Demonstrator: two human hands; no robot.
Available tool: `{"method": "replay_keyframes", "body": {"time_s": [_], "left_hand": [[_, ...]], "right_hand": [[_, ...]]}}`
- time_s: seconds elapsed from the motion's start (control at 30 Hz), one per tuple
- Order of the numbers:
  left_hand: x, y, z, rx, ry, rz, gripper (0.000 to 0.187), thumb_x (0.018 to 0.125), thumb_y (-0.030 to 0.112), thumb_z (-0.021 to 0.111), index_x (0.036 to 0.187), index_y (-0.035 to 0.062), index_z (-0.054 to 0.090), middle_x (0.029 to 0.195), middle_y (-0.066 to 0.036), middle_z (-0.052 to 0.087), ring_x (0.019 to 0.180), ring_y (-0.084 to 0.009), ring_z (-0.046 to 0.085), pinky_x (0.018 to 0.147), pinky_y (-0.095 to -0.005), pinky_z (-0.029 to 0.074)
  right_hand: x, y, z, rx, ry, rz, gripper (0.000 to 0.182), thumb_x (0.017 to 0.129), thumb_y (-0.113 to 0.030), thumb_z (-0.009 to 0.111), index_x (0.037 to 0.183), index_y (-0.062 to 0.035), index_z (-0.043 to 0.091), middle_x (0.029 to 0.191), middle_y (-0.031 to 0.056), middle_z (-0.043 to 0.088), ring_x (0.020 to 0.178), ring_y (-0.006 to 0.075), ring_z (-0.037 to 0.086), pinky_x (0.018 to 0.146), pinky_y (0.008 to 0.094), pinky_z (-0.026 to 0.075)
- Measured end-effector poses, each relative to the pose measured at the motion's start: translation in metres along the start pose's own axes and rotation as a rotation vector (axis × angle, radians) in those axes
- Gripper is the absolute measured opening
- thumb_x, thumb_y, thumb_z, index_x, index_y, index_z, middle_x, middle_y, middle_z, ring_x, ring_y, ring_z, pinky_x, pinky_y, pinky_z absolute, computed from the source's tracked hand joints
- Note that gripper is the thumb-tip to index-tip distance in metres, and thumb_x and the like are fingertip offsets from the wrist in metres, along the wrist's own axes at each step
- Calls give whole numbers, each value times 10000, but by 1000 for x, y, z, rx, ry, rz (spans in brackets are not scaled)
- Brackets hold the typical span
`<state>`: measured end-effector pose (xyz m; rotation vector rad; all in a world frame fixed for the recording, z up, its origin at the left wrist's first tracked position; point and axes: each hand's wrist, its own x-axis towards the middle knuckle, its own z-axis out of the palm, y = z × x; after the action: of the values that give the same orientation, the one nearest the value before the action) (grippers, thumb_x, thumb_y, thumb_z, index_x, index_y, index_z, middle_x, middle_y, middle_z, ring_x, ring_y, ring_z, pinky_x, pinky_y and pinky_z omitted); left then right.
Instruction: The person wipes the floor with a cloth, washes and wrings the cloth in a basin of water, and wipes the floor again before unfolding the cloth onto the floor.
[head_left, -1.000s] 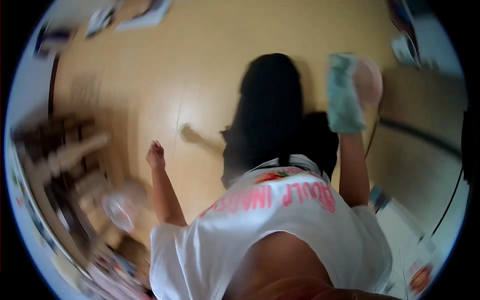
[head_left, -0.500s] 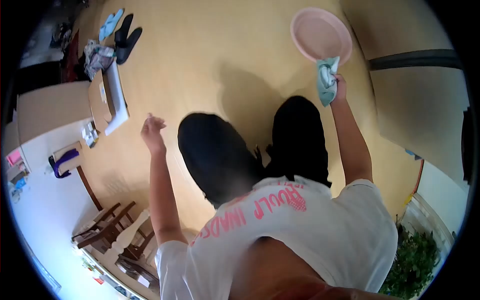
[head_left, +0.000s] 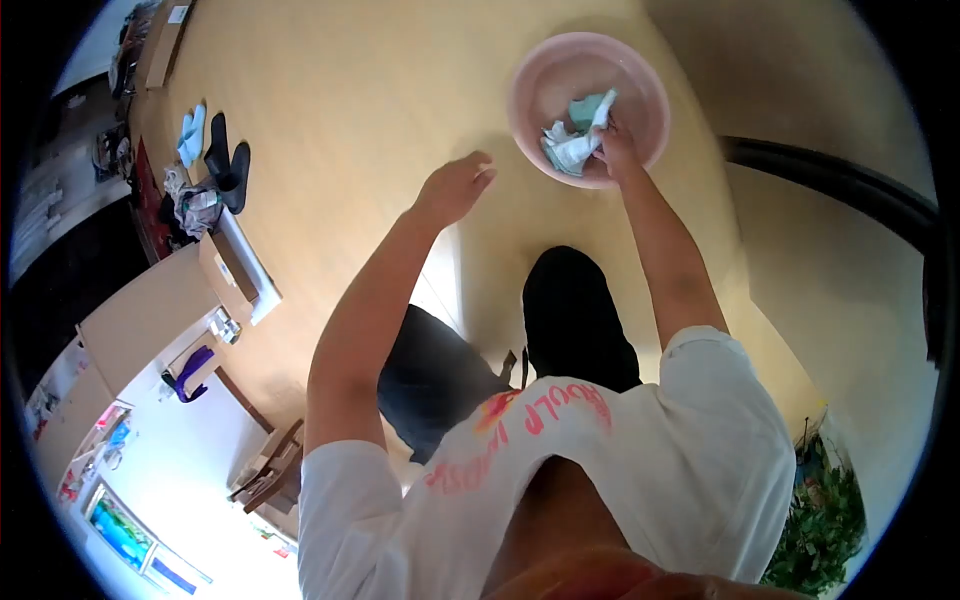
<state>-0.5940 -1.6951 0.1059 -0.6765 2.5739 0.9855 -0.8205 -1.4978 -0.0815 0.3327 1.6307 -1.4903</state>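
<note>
A pink basin point(head_left: 518, 105) stands on the floor in front of my knees, with what looks like water inside. My right hand point(head_left: 618, 150) reaches over its near right rim and is closed on a pale green and white cloth point(head_left: 575, 150). Part of the cloth hangs down into the basin, bunched and folded. My left hand point(head_left: 458, 188) is held above the floor, left of the basin and apart from it. Its fingers are loosely bent and nothing shows between them.
Light blue slippers point(head_left: 191, 135) and black slippers point(head_left: 228, 165) lie on the floor at the left, near an opened cardboard box point(head_left: 226, 270). A large pale cabinet-like surface point(head_left: 820, 240) with a dark band borders the right side. Wooden chairs point(head_left: 275, 465) and a leafy plant point(head_left: 820, 520) are lower down.
My right hand has brought the cloth from outside the basin's near rim into the basin. My left hand has moved forward and right, closer to the basin. The view has shifted.
</note>
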Motion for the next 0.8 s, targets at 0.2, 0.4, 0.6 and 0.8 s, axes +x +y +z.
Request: {"method": "replay_keyframes", "body": {"time_s": [0.2, 0.4, 0.6, 0.8], "left_hand": [[83, 51, -21, 82, -223, 126, 290, 977, 273, 519, 1163, 58, 580, 1062, -183, 670, 999, -372, 626, 869, -445, 496], [151, 24, 44, -23, -169, 120, 245, 940, 200, 542, 1102, 40, 630, 1063, -208, 654, 1008, -409, 604, 856, -474, 485], [225, 1, 131, -86, -215, 84, 307, 890, 217, 631, 1123, 17, 622, 981, -234, 661, 953, -408, 624, 838, -479, 482], [265, 13, 149, -279, -396, -172, 389, 881, 244, 668, 1139, -35, 584, 978, -227, 667, 951, -348, 645, 861, -465, 476]], "right_hand": [[43, 71, -19, -126, 70, -43, 532, 905, -97, 520, 1423, -88, 399, 1267, 130, 537, 1111, 290, 537, 889, 485, 500], [53, 77, -13, 196, 131, 64, 420, 887, -138, 484, 1299, -59, 489, 1208, 140, 542, 1051, 311, 554, 876, 522, 502], [21, 30, 20, 505, 202, 237, 476, 928, -305, 522, 1334, -60, 476, 1257, 137, 533, 1094, 312, 532, 925, 441, 469], [0, 35, 21, 199, 289, -15, 560, 960, -426, 541, 1327, -9, 475, 1241, 147, 544, 1120, 306, 514, 996, 411, 396]]}}
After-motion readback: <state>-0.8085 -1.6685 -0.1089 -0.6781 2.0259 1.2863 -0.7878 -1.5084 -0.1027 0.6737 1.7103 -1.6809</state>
